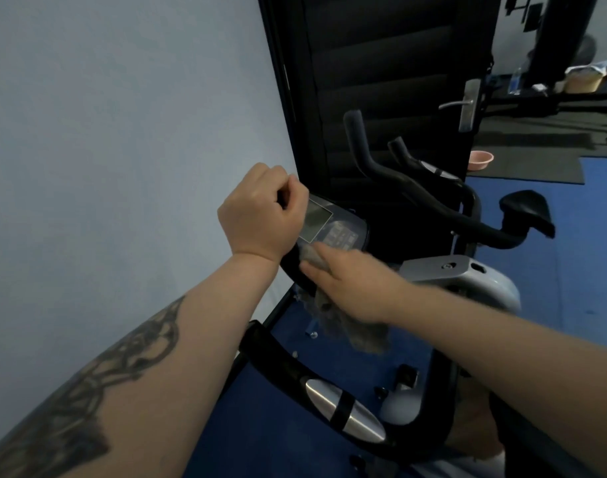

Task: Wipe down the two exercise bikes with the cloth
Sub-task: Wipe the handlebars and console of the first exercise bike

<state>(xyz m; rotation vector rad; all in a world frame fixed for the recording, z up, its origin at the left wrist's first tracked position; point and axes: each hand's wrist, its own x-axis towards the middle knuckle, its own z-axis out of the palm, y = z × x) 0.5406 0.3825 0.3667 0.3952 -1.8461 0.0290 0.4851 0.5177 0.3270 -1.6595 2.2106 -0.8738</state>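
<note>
The near exercise bike's console (333, 227), with a grey screen and dark buttons, sits at centre. My left hand (260, 212) grips the console's left top edge in a fist. My right hand (343, 281) presses a grey cloth (350, 326) against the console's lower edge; its fingers lie fairly straight over the cloth, which hangs down below. The black handlebar with silver pulse pads (343, 408) curves across the bottom. A second bike stands behind, with black handlebars (398, 177), a black saddle (526, 212) and a grey frame (467, 270).
A pale wall fills the left. A black louvred door (381, 81) with a metal handle (460, 103) stands right behind the bikes. The floor is blue matting. A pink bowl (480, 159) lies on a dark mat; benches with bottles and bags are far right.
</note>
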